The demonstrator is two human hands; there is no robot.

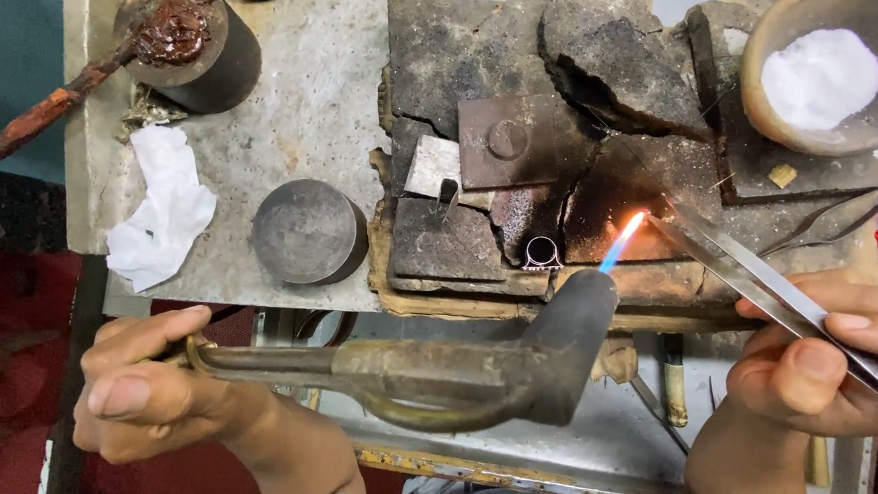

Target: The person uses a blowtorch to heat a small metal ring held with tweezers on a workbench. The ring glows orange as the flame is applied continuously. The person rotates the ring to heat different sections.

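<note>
My left hand (141, 388) grips the handle of a dark metal blowtorch (466, 371). Its nozzle points up and right, and a thin blue and orange flame (624, 239) plays on the charred soldering blocks (514, 153). A small metal ring (541, 253) stands on the block edge, left of the flame. My right hand (831, 362) holds long steel tweezers (751, 276), with the tips close to the flame's end.
A clay bowl of white powder (830, 66) sits at the top right. On the grey bench top are a round metal block (308, 231), a crumpled white tissue (162, 206), and a cylinder topped with red wax (188, 40). Spare tweezers (838, 216) lie at right.
</note>
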